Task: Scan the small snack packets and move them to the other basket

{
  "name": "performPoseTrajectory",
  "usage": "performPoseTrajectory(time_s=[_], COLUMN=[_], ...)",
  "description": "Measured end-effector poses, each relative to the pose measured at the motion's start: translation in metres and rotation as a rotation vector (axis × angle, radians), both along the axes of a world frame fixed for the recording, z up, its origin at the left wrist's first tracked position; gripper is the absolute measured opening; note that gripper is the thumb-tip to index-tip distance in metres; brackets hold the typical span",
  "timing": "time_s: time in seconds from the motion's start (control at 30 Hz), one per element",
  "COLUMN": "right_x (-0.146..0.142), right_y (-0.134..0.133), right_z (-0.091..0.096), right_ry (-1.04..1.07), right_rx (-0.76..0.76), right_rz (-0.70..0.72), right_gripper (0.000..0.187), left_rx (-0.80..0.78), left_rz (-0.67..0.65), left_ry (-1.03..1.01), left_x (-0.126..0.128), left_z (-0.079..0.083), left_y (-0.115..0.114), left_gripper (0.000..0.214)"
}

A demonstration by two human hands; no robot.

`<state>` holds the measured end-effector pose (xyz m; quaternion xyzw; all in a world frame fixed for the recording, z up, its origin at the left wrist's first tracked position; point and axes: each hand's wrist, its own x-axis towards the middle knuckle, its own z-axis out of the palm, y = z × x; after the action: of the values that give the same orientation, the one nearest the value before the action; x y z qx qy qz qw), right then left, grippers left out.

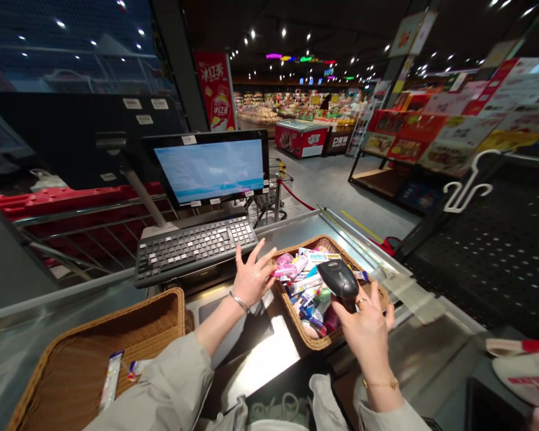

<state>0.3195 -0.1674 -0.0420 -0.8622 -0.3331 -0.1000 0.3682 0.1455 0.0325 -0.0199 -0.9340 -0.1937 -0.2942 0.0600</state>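
My left hand [253,280] is at the left rim of a wicker basket [291,317], thumb and forefinger closed on the end of a small pink packet [286,271], the other fingers spread. In my right hand [367,323] is a black handheld barcode scanner [340,280], gripped by its handle over the basket's right side. Its head points up and left. Small wrapped goods [312,293] in white, blue, pink and green fill the basket in a jumble; the scanner hides part of them.
A second wicker basket [170,311] at the lower left holds a few slim packets [112,380]. Behind stand a keyboard [197,245] and a lit monitor [211,170]. A metal counter [291,230] runs across. At the right is a black perforated panel [494,257] with white hooks [467,191].
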Motion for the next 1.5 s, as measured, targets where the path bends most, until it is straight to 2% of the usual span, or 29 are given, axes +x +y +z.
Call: performPoseTrajectory(time_s=[0.4, 0.6, 0.77, 0.9, 1.27, 1.5], right_x=[0.022, 0.029, 0.031, 0.029, 0.005, -0.022], right_y=[-0.011, -0.011, -0.010, -0.008, 0.014, 0.026], right_z=[-0.002, -0.004, -0.006, -0.005, 0.002, 0.007], right_ry=[0.020, 0.017, -0.008, 0.008, -0.018, -0.039], right_rx=[-0.056, -0.058, -0.043, -0.048, -0.028, -0.066], right_rz=[-0.094, -0.110, -0.116, -0.092, 0.029, 0.127], right_gripper=[0.047, 0.051, 0.051, 0.049, 0.044, 0.041], left_rx=[-0.007, -0.004, -0.061, -0.089, -0.128, -0.151], left_rz=[-0.108, -0.068, -0.021, 0.017, 0.154, 0.253], left_ry=[-0.019, -0.080, -0.047, -0.026, -0.072, -0.088], left_x=[0.059, 0.086, 0.104, 0.091, 0.021, -0.025], left_z=[-0.003, -0.005, -0.014, -0.015, -0.001, 0.003], left_y=[-0.011, -0.008, -0.009, -0.008, -0.004, -0.008], left_gripper=[0.018, 0.019, 0.040, 0.039, 0.034, 0.033])
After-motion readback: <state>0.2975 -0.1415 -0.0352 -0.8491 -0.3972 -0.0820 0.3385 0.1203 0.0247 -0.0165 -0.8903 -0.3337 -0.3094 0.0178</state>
